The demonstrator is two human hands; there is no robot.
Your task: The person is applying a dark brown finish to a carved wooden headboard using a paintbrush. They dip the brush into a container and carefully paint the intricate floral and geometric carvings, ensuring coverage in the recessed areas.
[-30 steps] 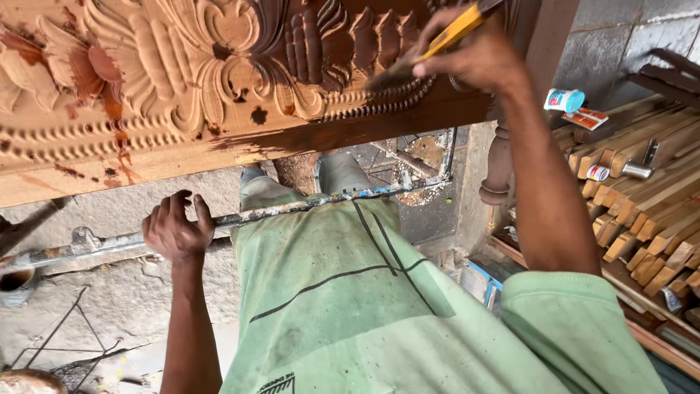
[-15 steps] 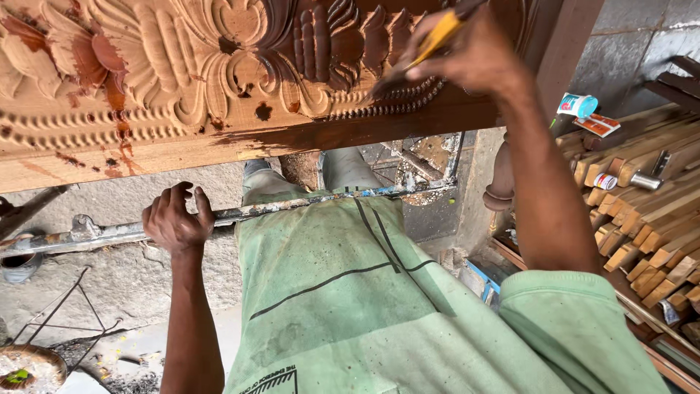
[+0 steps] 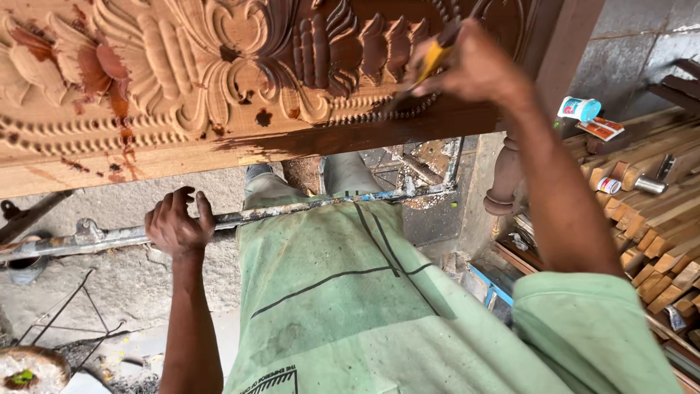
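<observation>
Where panel [image 3: 219, 87] darkens, brush [image 3: 430, 62] tip blurred.

Off to the side: timber and tins

Stacked wood offcuts [image 3: 656, 219], a small white-and-blue pot [image 3: 580, 109], a flat red-and-white packet [image 3: 600, 128], concrete floor [image 3: 109, 277].

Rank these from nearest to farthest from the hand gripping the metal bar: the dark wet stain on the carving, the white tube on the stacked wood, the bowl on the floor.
From the left hand:
1. Bowl, lower left corner.
2. Dark wet stain, upper middle of the carving.
3. White tube, far right on the stacked wood.
</observation>
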